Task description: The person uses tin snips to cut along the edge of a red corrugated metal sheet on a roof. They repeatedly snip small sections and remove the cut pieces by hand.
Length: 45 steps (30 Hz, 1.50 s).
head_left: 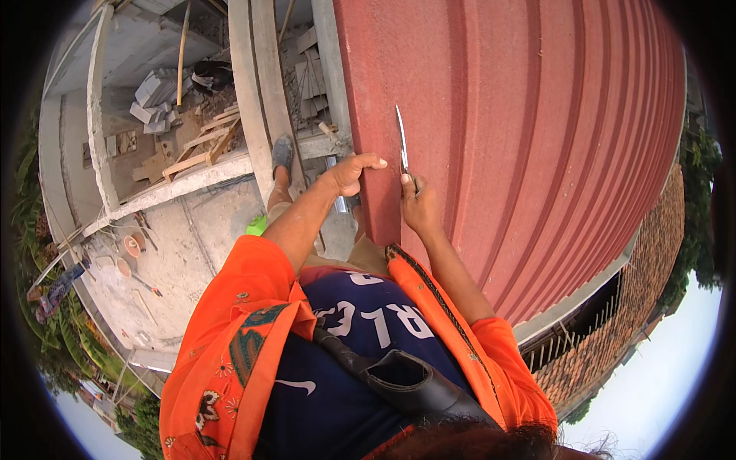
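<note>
A red ribbed roofing sheet [491, 146] fills the right side of the view, its near-left edge running down in front of me. My left hand [349, 176] is at that edge, thumb laid over the red surface and fingers curled below it. Close to its right, my right hand [420, 205] is closed round the dark handle of a knife [402, 138]. The slim, slightly curved silver blade points away from me, over the sheet near its edge. Most of the handle is hidden in my fingers. A silver metal strip [340, 203] shows below my left hand.
My shoe [284, 153] rests on a narrow concrete beam [264, 84] left of the sheet. Far below lie stacked grey blocks [157, 96], a wooden frame [207, 142] and a person in dark clothing [212, 75]. Tools [146, 226] and pans lie on a concrete slab [195, 226].
</note>
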Each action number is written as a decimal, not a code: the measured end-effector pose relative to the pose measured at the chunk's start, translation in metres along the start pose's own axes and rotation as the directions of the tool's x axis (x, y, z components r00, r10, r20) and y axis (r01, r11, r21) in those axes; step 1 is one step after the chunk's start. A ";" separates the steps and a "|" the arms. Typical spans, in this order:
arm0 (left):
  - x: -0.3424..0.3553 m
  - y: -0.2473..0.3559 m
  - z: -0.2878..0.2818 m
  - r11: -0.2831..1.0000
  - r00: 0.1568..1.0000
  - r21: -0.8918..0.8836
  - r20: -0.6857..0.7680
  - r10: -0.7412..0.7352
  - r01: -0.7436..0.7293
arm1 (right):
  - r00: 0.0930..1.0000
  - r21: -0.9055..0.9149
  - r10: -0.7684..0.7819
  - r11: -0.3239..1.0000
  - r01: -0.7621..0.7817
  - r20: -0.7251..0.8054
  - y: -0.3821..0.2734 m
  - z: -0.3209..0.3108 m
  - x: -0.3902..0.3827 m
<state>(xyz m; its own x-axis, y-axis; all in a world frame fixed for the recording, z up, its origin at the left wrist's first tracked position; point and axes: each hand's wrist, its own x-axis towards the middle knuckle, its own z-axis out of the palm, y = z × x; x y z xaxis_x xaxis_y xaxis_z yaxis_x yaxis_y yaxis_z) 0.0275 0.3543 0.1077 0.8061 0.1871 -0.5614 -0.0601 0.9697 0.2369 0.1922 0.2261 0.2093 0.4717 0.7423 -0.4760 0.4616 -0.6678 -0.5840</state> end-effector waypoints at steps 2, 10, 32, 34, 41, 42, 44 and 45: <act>-0.003 0.002 0.008 1.000 1.000 0.025 -0.017 0.015 -0.014 | 0.999 -0.005 0.015 1.000 -0.015 0.040 -0.012 -0.006 0.010; -0.001 0.000 -0.002 1.000 1.000 0.019 -0.011 0.011 -0.011 | 0.999 -0.017 -0.004 1.000 0.004 -0.036 -0.007 0.004 0.011; -0.014 0.000 0.014 0.997 0.994 0.046 -0.091 0.064 -0.060 | 0.995 -0.075 -0.056 0.996 0.050 -0.080 -0.021 -0.002 0.020; -0.012 0.001 0.009 0.997 0.994 0.047 -0.089 0.061 -0.057 | 0.995 -0.076 -0.057 0.996 0.051 -0.079 -0.022 -0.002 0.019; -0.013 0.003 0.011 0.998 0.996 0.035 -0.069 0.051 -0.049 | 0.996 -0.010 -0.070 0.998 0.069 -0.050 -0.011 -0.004 0.020; -0.014 0.004 0.013 0.999 0.997 0.030 -0.066 0.046 -0.044 | 0.996 -0.049 -0.073 0.996 0.071 -0.050 -0.010 -0.005 0.020; -0.015 0.006 0.018 0.998 0.997 0.042 -0.065 0.044 -0.041 | 0.996 -0.127 -0.080 0.989 0.073 -0.050 -0.009 -0.007 0.020; -0.017 0.006 0.016 0.998 0.996 0.047 -0.071 0.046 -0.043 | 0.997 -0.128 -0.077 0.989 0.073 -0.023 -0.012 -0.010 0.020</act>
<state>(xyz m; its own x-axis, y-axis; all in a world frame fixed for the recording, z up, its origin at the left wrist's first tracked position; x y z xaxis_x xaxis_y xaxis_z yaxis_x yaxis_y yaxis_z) 0.0232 0.3547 0.1313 0.7587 0.2427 -0.6045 -0.0674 0.9523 0.2977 0.2040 0.2489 0.2136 0.4518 0.7899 -0.4145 0.5874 -0.6132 -0.5282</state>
